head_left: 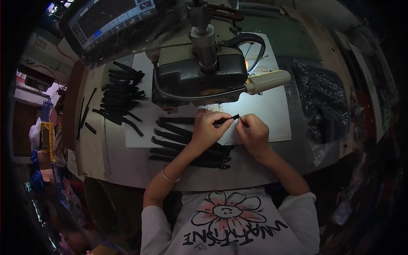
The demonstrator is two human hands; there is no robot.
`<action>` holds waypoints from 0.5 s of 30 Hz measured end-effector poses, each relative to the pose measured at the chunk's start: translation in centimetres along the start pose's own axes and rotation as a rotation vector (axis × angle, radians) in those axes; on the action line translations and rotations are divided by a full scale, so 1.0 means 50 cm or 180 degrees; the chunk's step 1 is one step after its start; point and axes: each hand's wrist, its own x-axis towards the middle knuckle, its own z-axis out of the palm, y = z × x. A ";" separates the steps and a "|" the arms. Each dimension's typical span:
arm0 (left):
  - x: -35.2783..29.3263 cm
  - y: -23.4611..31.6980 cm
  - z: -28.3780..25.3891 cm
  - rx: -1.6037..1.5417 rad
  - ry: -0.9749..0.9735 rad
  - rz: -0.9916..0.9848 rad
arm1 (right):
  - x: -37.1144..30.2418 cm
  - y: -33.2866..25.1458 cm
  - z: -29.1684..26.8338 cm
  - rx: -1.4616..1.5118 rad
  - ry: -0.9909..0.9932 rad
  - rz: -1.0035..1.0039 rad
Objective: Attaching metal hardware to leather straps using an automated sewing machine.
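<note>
In front of the sewing machine head (199, 76), my two hands meet over a white sheet (267, 123). A narrow black fabric strip (235, 117) runs between them. My left hand (212, 128) pinches it between thumb and fingers, and the right hand (253, 131) grips its end with thumb and forefinger. Part of the strip is hidden behind the left fingers. Several more black strips (172, 137) lie roughly side by side under and left of my left forearm. Their right ends come out below my hands.
A heap of black strips (121, 93) sits at the left of the table, with thin loose pieces (87, 108) beside it. A cream lamp (270, 80) juts out right of the machine. Farther right lies a clear plastic bag (321, 102) with dark contents. A screen (114, 25) hangs upper left.
</note>
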 end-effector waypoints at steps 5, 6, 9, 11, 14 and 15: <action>-0.006 0.009 0.001 0.0474 0.0027 0.0386 | -0.002 0.002 0.001 0.0261 -0.0199 0.0416; -0.007 0.003 0.003 0.0501 0.0075 0.0347 | -0.002 0.001 0.002 0.0263 -0.0207 0.0412; -0.008 0.009 0.002 0.0597 0.0072 0.0354 | -0.003 0.001 0.003 0.0415 -0.0195 0.0394; -0.009 0.011 0.003 0.0665 0.0026 0.0399 | -0.006 0.006 0.000 0.0209 -0.0457 0.0576; -0.010 0.003 0.004 0.0434 0.0043 0.0293 | -0.002 0.005 0.006 0.0243 -0.0162 0.0187; -0.008 0.000 0.003 0.0449 0.0090 0.0171 | -0.001 0.004 0.007 0.0242 -0.0163 0.0189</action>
